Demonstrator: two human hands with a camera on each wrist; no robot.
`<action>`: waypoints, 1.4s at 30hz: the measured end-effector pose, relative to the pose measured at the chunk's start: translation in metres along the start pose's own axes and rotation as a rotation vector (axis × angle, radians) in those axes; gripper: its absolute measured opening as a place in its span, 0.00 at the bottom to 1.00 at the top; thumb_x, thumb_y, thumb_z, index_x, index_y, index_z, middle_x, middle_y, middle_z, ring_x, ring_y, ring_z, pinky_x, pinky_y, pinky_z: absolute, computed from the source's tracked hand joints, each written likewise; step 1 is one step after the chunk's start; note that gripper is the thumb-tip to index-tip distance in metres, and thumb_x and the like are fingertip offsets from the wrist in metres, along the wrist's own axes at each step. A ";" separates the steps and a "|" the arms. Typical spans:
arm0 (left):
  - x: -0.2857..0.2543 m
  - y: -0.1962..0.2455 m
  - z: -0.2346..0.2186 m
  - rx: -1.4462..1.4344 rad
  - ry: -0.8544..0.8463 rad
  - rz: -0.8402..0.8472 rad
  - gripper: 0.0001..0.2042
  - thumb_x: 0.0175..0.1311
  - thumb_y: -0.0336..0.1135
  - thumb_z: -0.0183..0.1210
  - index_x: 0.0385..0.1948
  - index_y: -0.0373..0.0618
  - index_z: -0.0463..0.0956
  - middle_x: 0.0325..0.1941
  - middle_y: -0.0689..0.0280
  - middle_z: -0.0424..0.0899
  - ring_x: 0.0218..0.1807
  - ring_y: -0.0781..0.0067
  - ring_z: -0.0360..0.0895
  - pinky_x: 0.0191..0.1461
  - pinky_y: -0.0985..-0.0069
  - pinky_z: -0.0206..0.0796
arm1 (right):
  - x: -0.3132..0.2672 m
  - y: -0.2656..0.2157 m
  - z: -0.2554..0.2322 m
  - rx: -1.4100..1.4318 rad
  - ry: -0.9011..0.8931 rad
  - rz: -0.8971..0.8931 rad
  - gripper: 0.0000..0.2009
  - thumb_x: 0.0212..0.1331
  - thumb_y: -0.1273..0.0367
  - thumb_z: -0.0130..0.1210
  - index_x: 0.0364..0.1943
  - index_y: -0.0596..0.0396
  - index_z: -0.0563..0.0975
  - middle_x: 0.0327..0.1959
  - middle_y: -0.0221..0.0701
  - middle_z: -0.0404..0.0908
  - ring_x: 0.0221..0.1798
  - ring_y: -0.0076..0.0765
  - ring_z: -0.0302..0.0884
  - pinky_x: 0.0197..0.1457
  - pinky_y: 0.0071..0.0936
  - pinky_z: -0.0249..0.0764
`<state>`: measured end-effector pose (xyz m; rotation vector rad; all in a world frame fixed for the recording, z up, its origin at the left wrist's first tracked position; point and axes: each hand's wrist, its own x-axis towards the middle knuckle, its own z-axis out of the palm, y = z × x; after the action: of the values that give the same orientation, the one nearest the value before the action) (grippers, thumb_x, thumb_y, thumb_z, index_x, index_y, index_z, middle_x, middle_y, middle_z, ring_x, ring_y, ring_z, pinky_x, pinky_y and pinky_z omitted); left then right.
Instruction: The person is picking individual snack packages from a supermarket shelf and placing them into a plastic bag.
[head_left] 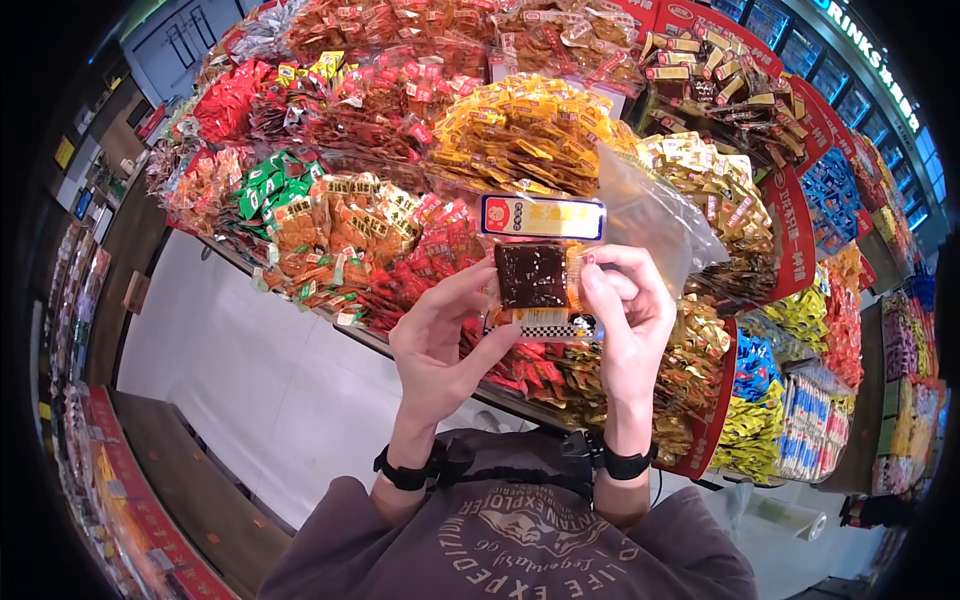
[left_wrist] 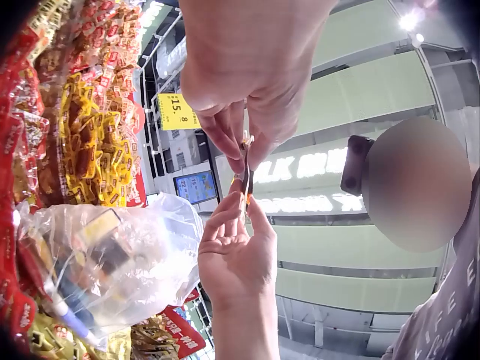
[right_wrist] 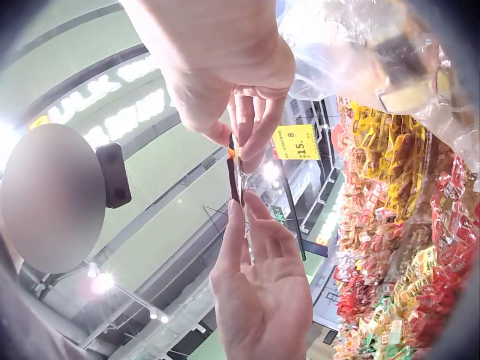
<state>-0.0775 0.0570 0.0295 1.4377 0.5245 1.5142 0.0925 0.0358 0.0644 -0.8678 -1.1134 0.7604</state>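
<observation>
Between both hands a small clear packet point(head_left: 532, 277) with a dark brown square piece and a blue-edged label is held up, its face toward the head camera. The left hand point(head_left: 438, 345) pinches its left edge between thumb and fingers. On the other side, the right hand point(head_left: 633, 310) pinches the right edge, thumb in front. Both wrist views show the packet edge-on as a thin dark strip point(left_wrist: 248, 176), point(right_wrist: 234, 174), with fingertips of both hands on it.
Heaps of wrapped snacks, such as yellow packets point(head_left: 530, 135) and green ones point(head_left: 277, 187), fill the sloping display. A clear plastic bag point(head_left: 655, 215) with things inside lies behind the right hand. A yellow price sign point(left_wrist: 178, 111) stands beyond.
</observation>
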 end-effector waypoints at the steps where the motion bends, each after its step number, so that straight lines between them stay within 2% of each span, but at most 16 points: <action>1: 0.000 0.001 -0.001 0.000 -0.001 -0.002 0.25 0.50 0.15 0.64 0.54 0.33 0.71 0.60 0.53 0.73 0.48 0.76 0.77 0.53 0.77 0.71 | 0.000 0.000 -0.001 0.018 0.008 0.023 0.07 0.62 0.76 0.57 0.43 0.60 0.76 0.30 0.26 0.83 0.32 0.11 0.74 0.33 0.10 0.66; 3: 0.001 0.004 -0.002 -0.016 -0.019 0.009 0.23 0.55 0.19 0.62 0.55 0.32 0.70 0.60 0.53 0.73 0.48 0.76 0.77 0.53 0.78 0.69 | 0.000 -0.001 0.003 0.039 0.057 0.086 0.09 0.62 0.76 0.57 0.44 0.57 0.74 0.25 0.23 0.81 0.26 0.07 0.69 0.28 0.09 0.59; 9: -0.001 0.002 -0.008 -0.039 -0.037 -0.011 0.20 0.63 0.24 0.56 0.57 0.29 0.68 0.58 0.54 0.75 0.48 0.75 0.76 0.54 0.78 0.68 | 0.000 0.001 0.004 0.062 0.066 0.084 0.09 0.62 0.76 0.56 0.45 0.57 0.73 0.26 0.24 0.81 0.26 0.07 0.70 0.28 0.08 0.59; 15: 0.000 0.002 -0.002 -0.009 0.014 0.044 0.19 0.61 0.19 0.56 0.56 0.30 0.69 0.57 0.55 0.76 0.48 0.77 0.76 0.54 0.78 0.68 | -0.002 0.006 0.003 0.078 0.025 0.112 0.09 0.63 0.75 0.56 0.46 0.57 0.73 0.27 0.25 0.82 0.27 0.07 0.70 0.28 0.08 0.59; 20: 0.000 0.004 0.002 -0.011 0.073 -0.002 0.19 0.60 0.17 0.56 0.55 0.30 0.69 0.57 0.55 0.75 0.46 0.79 0.77 0.53 0.78 0.70 | -0.003 0.005 0.006 0.104 0.027 0.148 0.11 0.63 0.75 0.55 0.48 0.57 0.72 0.28 0.27 0.83 0.28 0.08 0.72 0.28 0.08 0.61; 26: -0.002 0.005 0.002 -0.014 0.085 0.003 0.19 0.61 0.18 0.55 0.55 0.31 0.69 0.58 0.54 0.75 0.46 0.79 0.77 0.51 0.79 0.72 | -0.004 -0.002 0.011 0.108 0.050 0.149 0.13 0.62 0.76 0.56 0.49 0.58 0.71 0.30 0.29 0.84 0.32 0.13 0.77 0.33 0.09 0.68; 29: -0.002 0.001 0.002 0.008 0.120 0.013 0.19 0.62 0.19 0.55 0.56 0.31 0.68 0.59 0.53 0.74 0.46 0.78 0.77 0.50 0.79 0.73 | -0.005 0.001 0.013 0.041 0.039 0.100 0.16 0.60 0.77 0.58 0.51 0.59 0.70 0.32 0.33 0.84 0.33 0.16 0.79 0.35 0.12 0.73; 31: -0.001 0.001 0.003 0.046 0.142 0.033 0.20 0.62 0.19 0.55 0.57 0.32 0.67 0.59 0.52 0.74 0.46 0.78 0.77 0.49 0.79 0.73 | -0.005 0.002 0.021 -0.167 0.154 -0.151 0.18 0.57 0.77 0.60 0.52 0.60 0.71 0.35 0.36 0.83 0.35 0.20 0.81 0.37 0.15 0.75; 32: -0.002 0.004 0.006 0.029 0.162 0.023 0.21 0.62 0.19 0.55 0.58 0.31 0.66 0.60 0.51 0.73 0.49 0.76 0.77 0.51 0.79 0.72 | -0.006 0.003 0.021 -0.379 0.146 -0.256 0.17 0.54 0.77 0.63 0.49 0.60 0.75 0.40 0.38 0.83 0.38 0.27 0.83 0.39 0.21 0.77; 34: -0.001 0.004 0.008 0.011 0.179 0.014 0.22 0.62 0.19 0.55 0.60 0.31 0.65 0.60 0.50 0.72 0.51 0.74 0.76 0.53 0.78 0.72 | -0.004 0.007 0.017 -0.588 0.026 -0.390 0.16 0.50 0.77 0.64 0.46 0.60 0.79 0.43 0.39 0.83 0.42 0.36 0.83 0.44 0.26 0.78; 35: -0.001 0.000 0.008 0.116 0.188 0.108 0.24 0.62 0.18 0.55 0.62 0.31 0.63 0.61 0.50 0.72 0.53 0.72 0.76 0.56 0.77 0.70 | -0.004 0.007 0.018 -0.651 -0.044 -0.437 0.17 0.49 0.77 0.64 0.46 0.60 0.79 0.46 0.41 0.82 0.47 0.42 0.82 0.49 0.31 0.76; 36: 0.000 -0.002 0.009 0.223 0.198 0.201 0.26 0.62 0.18 0.55 0.63 0.30 0.61 0.61 0.50 0.72 0.56 0.70 0.75 0.58 0.77 0.68 | -0.007 0.006 0.022 -0.574 -0.075 -0.371 0.18 0.51 0.77 0.62 0.49 0.60 0.78 0.47 0.41 0.82 0.49 0.45 0.81 0.53 0.33 0.74; 37: -0.001 0.005 0.012 0.180 0.181 0.149 0.27 0.63 0.19 0.55 0.65 0.29 0.57 0.60 0.49 0.72 0.59 0.69 0.72 0.62 0.74 0.65 | -0.007 0.006 0.025 -0.539 -0.099 -0.353 0.19 0.52 0.76 0.61 0.51 0.60 0.77 0.47 0.42 0.82 0.50 0.45 0.80 0.54 0.33 0.74; 38: -0.001 0.004 0.015 0.122 0.198 0.110 0.29 0.57 0.18 0.59 0.63 0.32 0.62 0.60 0.51 0.74 0.60 0.68 0.72 0.60 0.72 0.66 | -0.008 0.006 0.028 -0.503 -0.124 -0.336 0.19 0.53 0.76 0.60 0.52 0.59 0.76 0.47 0.42 0.82 0.50 0.45 0.80 0.55 0.33 0.73; 41: 0.004 0.004 0.006 0.518 -0.043 0.283 0.34 0.38 0.21 0.65 0.57 0.39 0.73 0.62 0.57 0.75 0.59 0.60 0.71 0.58 0.71 0.67 | -0.014 0.004 0.035 -0.373 -0.138 -0.251 0.19 0.57 0.72 0.58 0.54 0.61 0.74 0.41 0.43 0.83 0.46 0.46 0.81 0.51 0.31 0.74; 42: 0.004 0.008 0.007 0.519 -0.041 0.285 0.34 0.38 0.21 0.65 0.57 0.39 0.73 0.62 0.57 0.75 0.59 0.60 0.71 0.58 0.71 0.67 | -0.015 0.003 0.034 -0.373 -0.140 -0.253 0.19 0.57 0.72 0.58 0.54 0.61 0.74 0.41 0.43 0.83 0.46 0.46 0.81 0.51 0.31 0.74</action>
<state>-0.0729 0.0548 0.0399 2.0073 0.7503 1.6365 0.0559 0.0307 0.0622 -0.9694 -1.4875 0.4130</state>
